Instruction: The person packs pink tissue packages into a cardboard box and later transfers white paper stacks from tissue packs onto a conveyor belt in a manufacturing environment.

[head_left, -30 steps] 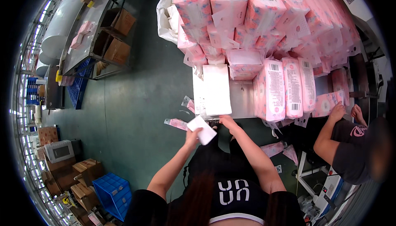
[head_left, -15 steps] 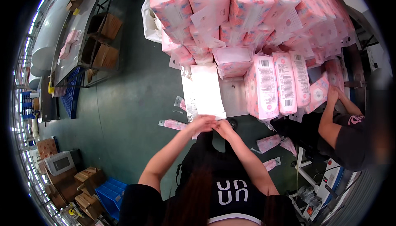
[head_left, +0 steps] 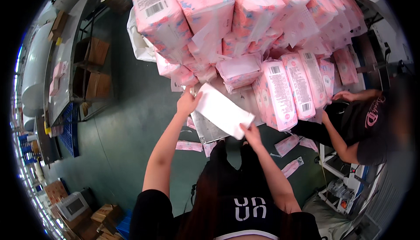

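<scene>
A white, oblong stack that looks like folded paper or tissue (head_left: 224, 111) lies slantwise between my hands, over the metal tabletop (head_left: 206, 131). At its upper left end is my left hand (head_left: 188, 103), fingers closed round the edge. My right hand (head_left: 251, 136) grips the lower right corner, with the thumb on top. Just beyond the stack rests a pink pack (head_left: 239, 74) with a pale top. Several upright pink flowered packs (head_left: 280, 95) stand in a row to the right of it.
A high pile of pink packs (head_left: 199, 3) fills the far side. On the right, a co-worker's hand (head_left: 345, 96) is near the row of packs. Pink wrappers (head_left: 286, 146) lie on the floor. A metal bench (head_left: 65, 60) with cardboard boxes (head_left: 98, 52) stands at the left.
My hands, together at the near end of the white stack before, have parted to its opposite ends. The stack has turned aslant. The co-worker's hands have separated and moved.
</scene>
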The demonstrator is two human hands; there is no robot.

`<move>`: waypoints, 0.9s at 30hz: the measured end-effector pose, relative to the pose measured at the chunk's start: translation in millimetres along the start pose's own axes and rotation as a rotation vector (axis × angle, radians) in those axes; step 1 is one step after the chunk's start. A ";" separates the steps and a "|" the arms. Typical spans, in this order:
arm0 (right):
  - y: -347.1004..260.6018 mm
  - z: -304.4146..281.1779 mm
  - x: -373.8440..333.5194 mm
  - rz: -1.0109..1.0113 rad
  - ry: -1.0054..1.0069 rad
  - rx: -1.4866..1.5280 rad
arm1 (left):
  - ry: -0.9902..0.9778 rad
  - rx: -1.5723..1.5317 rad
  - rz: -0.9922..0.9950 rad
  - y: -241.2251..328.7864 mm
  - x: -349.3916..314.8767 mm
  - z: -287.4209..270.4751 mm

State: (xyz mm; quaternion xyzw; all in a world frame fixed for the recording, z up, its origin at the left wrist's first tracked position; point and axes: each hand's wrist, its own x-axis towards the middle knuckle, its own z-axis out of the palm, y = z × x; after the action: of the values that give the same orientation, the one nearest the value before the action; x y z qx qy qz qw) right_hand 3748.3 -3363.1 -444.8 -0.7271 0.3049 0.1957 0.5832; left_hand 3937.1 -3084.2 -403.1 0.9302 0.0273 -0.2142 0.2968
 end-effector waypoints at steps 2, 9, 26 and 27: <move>-21.1 6.0 6.8 0.024 0.017 0.167 | 0.001 -0.300 -0.193 -73.7 2.9 5.2; -32.3 9.6 20.9 -0.186 0.112 0.030 | -0.170 -0.841 0.001 -61.7 -43.1 53.4; 45.7 -31.9 -48.8 -0.430 -0.115 -0.011 | -0.164 -0.200 0.357 -72.3 -134.2 83.1; 81.5 -43.8 -71.0 -0.479 -0.072 0.018 | -0.225 -0.253 0.336 -61.0 -152.9 96.5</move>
State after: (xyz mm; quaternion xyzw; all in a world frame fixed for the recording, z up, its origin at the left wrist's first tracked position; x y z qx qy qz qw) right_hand 3638.1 -3401.1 -448.1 -0.7659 0.1043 0.0749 0.6300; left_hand 3750.7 -3076.8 -443.3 0.8473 -0.1346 -0.2588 0.4438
